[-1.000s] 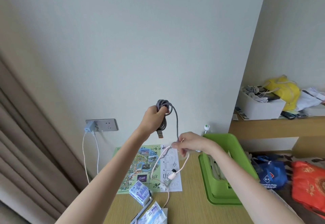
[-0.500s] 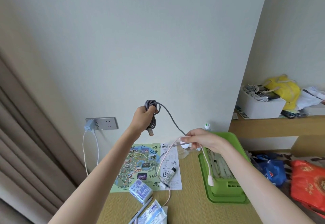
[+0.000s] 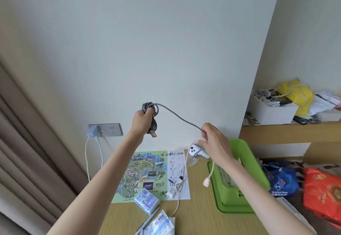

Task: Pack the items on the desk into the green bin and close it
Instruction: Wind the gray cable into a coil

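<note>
My left hand [image 3: 143,122] is raised in front of the wall and grips the coiled part of a grey braided cable [image 3: 177,115], whose orange-tipped plug hangs below the fist. The free end runs down to my right hand [image 3: 215,140], which pinches it together with a thin white cable [image 3: 186,162] that dangles to the desk. The green bin [image 3: 238,179] stands open on the desk under my right forearm, with papers inside. On the desk lie a park map [image 3: 145,173], a small tube [image 3: 174,188], tissue packs [image 3: 146,200] and a pen.
A white device [image 3: 196,150] lies by the wall behind the bin. A charger [image 3: 92,130] is plugged into the wall socket at left, beside curtains. To the right are a blue bag [image 3: 282,181], a red bag [image 3: 324,194], and a shelf with a white box [image 3: 273,109].
My left hand moved left with the coil and my right hand moved right over the bin, stretching the grey cable between them. The white cable's plug rose off the map and now hangs.
</note>
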